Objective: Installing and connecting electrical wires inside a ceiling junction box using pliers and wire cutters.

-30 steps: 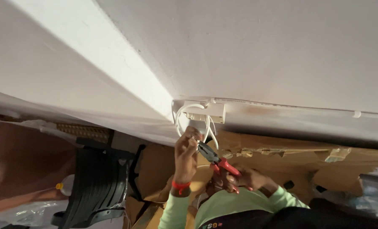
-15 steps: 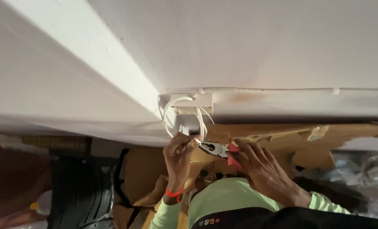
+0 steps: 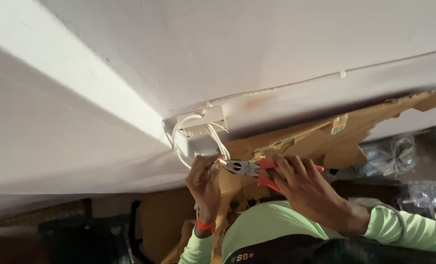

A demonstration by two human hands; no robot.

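While I compare this with the view half a second back, the whole scene has tilted: the white wall box (image 3: 202, 122) that sat near the middle top now lies a little lower and the ceiling line slopes up to the right. My right hand (image 3: 303, 188) has slid farther along the pliers (image 3: 257, 170), and the left hand (image 3: 206, 178) has stayed close under the box, still pinching wire.

My left hand is clenched on the end of a white wire (image 3: 217, 142), thumb and fingers pressed together just at the nose of the pliers. My right hand is wrapped around the red handles, grasping the pliers, with the metal nose pointing left and meeting the wire end beside my left fingertips. Whether the nose is biting the wire or only touching it I cannot tell.

Counting what I can see: two hands, both mine; one pair of pliers with two red handles; one wall box at the corner where the wall meets the ceiling; several white wires looping out of it, at least three, though they cross and I cannot count them exactly. One orange band (image 3: 206, 225) sits on my left wrist. Torn brown cardboard (image 3: 325, 137) lies behind the hands, and clear plastic bags (image 3: 423, 193), two that I can make out, sit at the far right.
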